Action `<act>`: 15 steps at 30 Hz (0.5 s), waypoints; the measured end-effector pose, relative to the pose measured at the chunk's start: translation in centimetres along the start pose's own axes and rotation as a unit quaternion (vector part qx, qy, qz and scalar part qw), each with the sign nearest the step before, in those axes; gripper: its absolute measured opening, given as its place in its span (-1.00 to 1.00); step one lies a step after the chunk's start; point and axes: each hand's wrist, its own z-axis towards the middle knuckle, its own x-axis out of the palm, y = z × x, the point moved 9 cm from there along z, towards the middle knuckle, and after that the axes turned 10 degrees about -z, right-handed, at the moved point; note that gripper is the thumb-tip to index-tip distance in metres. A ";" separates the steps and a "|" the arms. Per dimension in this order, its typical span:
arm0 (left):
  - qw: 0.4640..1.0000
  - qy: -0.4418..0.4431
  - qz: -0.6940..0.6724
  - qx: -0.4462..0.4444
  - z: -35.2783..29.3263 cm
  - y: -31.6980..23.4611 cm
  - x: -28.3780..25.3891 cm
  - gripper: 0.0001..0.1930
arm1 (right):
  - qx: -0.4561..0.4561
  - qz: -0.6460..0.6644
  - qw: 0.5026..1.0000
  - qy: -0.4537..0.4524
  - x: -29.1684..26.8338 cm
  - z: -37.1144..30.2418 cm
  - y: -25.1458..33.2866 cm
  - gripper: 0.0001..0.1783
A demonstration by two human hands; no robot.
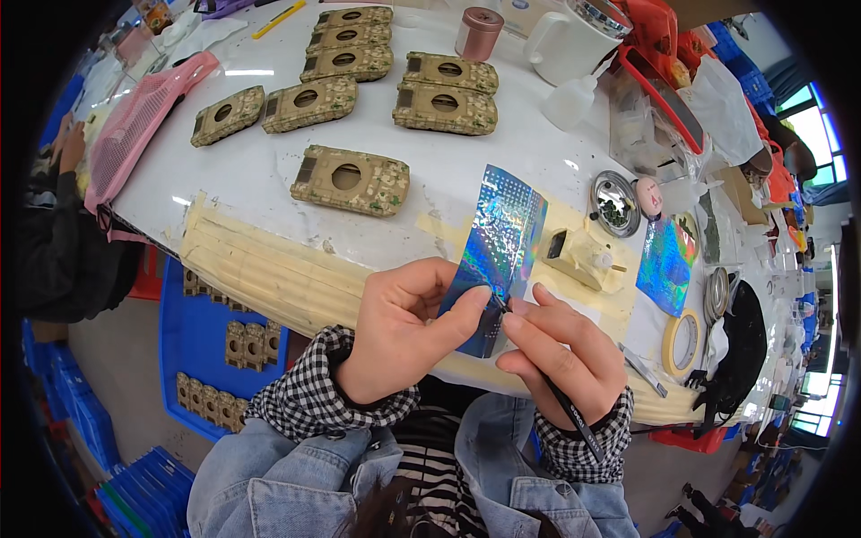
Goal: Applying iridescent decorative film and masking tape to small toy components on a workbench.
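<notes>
My left hand (399, 327) pinches a shiny blue holographic sticker sheet (502, 224) between thumb and fingers, holding it upright over the table's front edge. In my right hand (569, 345) is a pair of slim black tweezers (569, 408), whose tips meet the sheet beside my left thumb. Whether a sticker sits between the tips is too small to tell. Beyond the sheet, a small model part wrapped in masking tape (587, 255) rests on the table. To the left lies a camouflage model tank hull (350, 179) with a round hole in its top.
More camouflage hulls (446, 109) stand farther back. On the right are a round metal dish (615, 204), a second holographic sheet (666, 264), a masking tape roll (682, 342) and a white mug (574, 40). A blue tray (193, 332) of hulls sits below the table's left edge.
</notes>
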 end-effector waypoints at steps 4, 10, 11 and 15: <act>1.000 0.002 0.000 -0.008 0.1 0.0 0.1 -0.93 | -0.010 -0.021 1.000 -0.008 -0.2 -0.1 0.2 -0.60; 1.000 -0.004 0.001 -0.024 0.2 -0.2 0.0 -0.92 | -0.070 -0.087 0.994 -0.010 -0.2 0.1 1.7 -0.62; 1.000 -0.004 0.004 -0.027 0.2 -0.2 0.0 -0.91 | -0.074 -0.083 0.994 -0.013 -0.3 0.1 1.8 -0.62; 1.000 -0.002 -0.005 -0.027 0.3 -0.2 0.0 -0.91 | -0.080 -0.080 0.993 -0.017 -0.4 0.0 1.8 -0.63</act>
